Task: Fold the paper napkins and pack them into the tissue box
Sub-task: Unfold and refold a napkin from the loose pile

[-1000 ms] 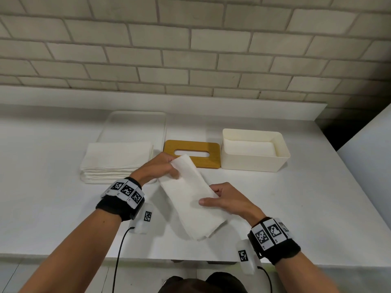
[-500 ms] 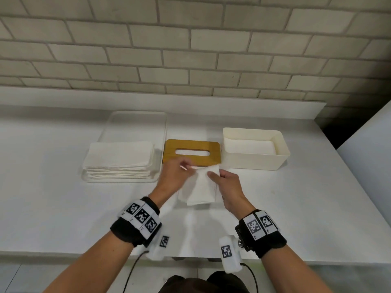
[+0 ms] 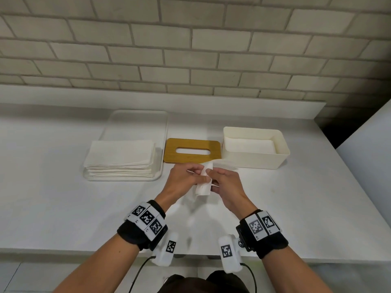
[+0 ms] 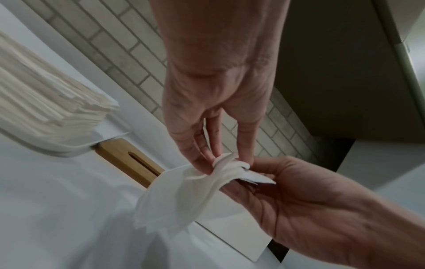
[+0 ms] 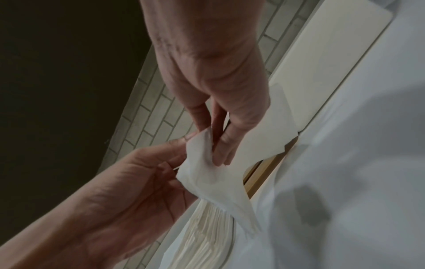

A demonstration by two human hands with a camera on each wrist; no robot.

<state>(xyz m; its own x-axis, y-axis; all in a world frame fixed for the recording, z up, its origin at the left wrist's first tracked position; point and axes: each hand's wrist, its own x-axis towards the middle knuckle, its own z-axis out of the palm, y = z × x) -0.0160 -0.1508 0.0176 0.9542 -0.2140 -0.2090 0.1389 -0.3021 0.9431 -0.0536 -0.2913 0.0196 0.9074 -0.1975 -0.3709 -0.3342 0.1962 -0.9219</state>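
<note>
Napkins first: one stack (image 3: 121,157) in one clear tray (image 3: 135,121) at left, then one wooden lid (image 3: 191,160), then one folded napkin (image 3: 204,182) we hold above the table (image 3: 53,208), our left hand (image 3: 183,180) and right hand (image 3: 227,187) both pinching it. One open tissue box (image 3: 257,163) stands right. Since half a second ago, our hands drew closer, the napkin narrower.

Napkin (image 3: 204,182): soft matt paper, creased. Lid (image 3: 192,152): matt wood, visible grain. Box (image 3: 256,157): smooth cream plastic, probably. Tray (image 3: 135,123): clear plastic. Table (image 3: 53,197): smooth matt white
</note>
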